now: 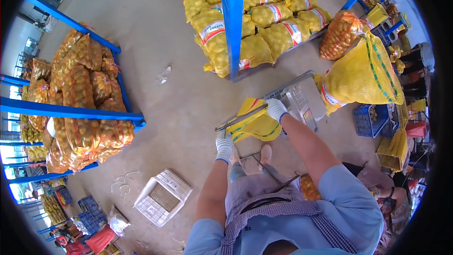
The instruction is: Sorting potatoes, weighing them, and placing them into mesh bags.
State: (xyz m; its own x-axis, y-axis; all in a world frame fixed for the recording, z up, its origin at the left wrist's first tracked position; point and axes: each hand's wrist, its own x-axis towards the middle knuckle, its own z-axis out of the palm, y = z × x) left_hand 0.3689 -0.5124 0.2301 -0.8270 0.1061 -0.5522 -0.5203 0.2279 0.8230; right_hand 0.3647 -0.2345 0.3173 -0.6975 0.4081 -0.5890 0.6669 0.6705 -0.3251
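Observation:
Both my hands wear striped knit gloves. My left hand (224, 146) is closed on the near edge of a flat yellow mesh bag (263, 126), close to the left end of a dark metal bar (244, 116). The bar lies across the bag's mouth. At the bar's other end, my right hand (276, 109) grips the bag and touches the bar; its fingertips are partly hidden. Just beyond my right hand is a platform scale (297, 102) with a keypad. A bulging yellow mesh sack (361, 74) with a printed label leans at the scale's far side.
Labelled potato sacks (276, 14) fill a rack with a blue post (231, 24). Brown mesh sacks (79, 102) are piled behind blue rails on the left. A white crate (162, 196), a blue crate (370, 120) and a yellow bin (392, 150) stand on the floor. Another person (382, 187) is behind my right side.

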